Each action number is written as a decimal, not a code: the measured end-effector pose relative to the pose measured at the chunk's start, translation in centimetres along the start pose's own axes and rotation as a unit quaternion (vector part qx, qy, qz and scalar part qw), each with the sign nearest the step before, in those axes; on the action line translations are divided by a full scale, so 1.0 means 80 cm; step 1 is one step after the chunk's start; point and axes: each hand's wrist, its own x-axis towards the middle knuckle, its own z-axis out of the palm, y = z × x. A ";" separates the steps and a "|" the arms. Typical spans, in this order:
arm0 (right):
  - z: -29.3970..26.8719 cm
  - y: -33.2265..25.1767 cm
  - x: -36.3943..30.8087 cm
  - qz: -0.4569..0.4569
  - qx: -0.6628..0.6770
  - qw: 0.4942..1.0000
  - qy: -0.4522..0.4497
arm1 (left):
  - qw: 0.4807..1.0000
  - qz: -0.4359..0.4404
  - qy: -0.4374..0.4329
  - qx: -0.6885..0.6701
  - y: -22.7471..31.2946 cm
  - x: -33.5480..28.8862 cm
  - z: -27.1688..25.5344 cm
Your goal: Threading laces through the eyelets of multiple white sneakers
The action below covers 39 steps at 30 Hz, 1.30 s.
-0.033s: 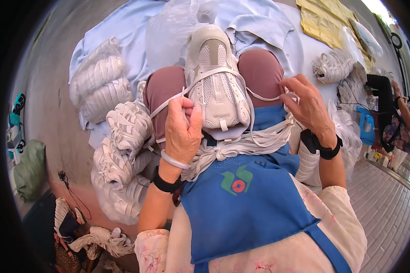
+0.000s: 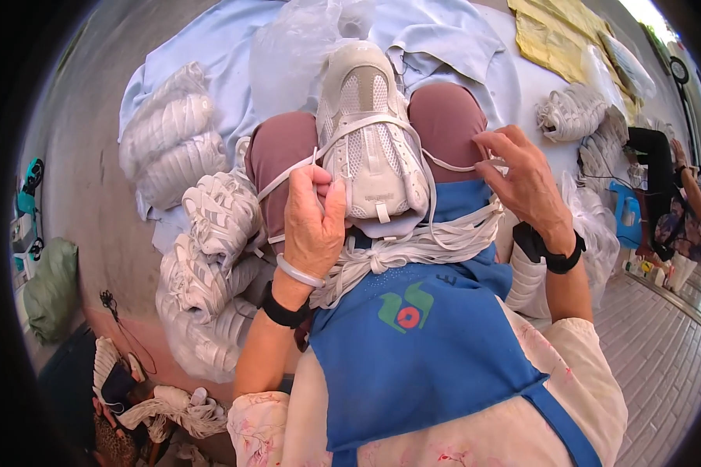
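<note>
A pale beige shoe upper (image 2: 375, 194) with mesh panels rests between my knees, heel end toward me. One flat white shoelace (image 2: 370, 121) crosses its tongue and runs out to both sides. My left hand (image 2: 313, 214), beside the upper's left edge, pinches the lace between thumb and finger with a short end sticking up. On the other side my right hand (image 2: 522, 179) has closed thumb and fingertips on the lace's right part, over my right knee. A bundle of loose white laces (image 2: 397, 255), knotted in the middle, lies across my blue apron (image 2: 444, 350).
More shoe uppers (image 2: 218, 222) are heaped at my left, and wrapped stacks (image 2: 181, 148) lie on the pale blue cloth (image 2: 452, 47). Clear plastic (image 2: 280, 62) sits ahead. Off to the right are further uppers (image 2: 572, 111), a blue stool (image 2: 625, 210) and another person's arm (image 2: 689, 187).
</note>
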 end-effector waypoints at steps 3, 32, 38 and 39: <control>0.022 -0.018 0.003 -0.066 -0.018 0.996 0.048 | 1.000 0.000 0.007 0.006 -0.003 -0.001 0.011; -0.025 -0.038 0.029 0.030 0.193 0.977 -0.083 | 0.996 -0.054 0.056 -0.034 0.014 -0.003 -0.026; -0.049 -0.042 0.062 0.158 0.536 0.825 -0.084 | 0.993 0.062 0.088 0.040 0.021 0.033 -0.034; -0.043 -0.047 0.063 0.159 0.536 0.825 -0.082 | 0.977 0.152 0.069 0.129 0.024 0.040 -0.028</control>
